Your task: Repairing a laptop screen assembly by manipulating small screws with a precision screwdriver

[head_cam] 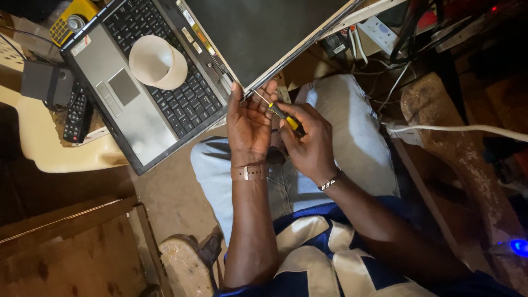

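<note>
At the far left a grey adapter and a black remote lie on a cream chair, with a yellow meter above them. One laptop rests half on the chair and half toward the person's knees, lid open, and one white cup lies tipped on its keyboard. The left hand is raised palm toward the wearer, forearm upright in view, a watch strap at the wrist; its fingers are loosely curled and touch the lower edge of the lid near the hinge, and whether they pinch anything I cannot tell. Just beside it the right hand comes in from the lower right, a beaded bracelet on the wrist, its fingers closed around one screwdriver with a yellow and black handle, the thin shaft pointing up-left at the hinge corner. Farther right a white cable runs across, with a white power strip above.
</note>
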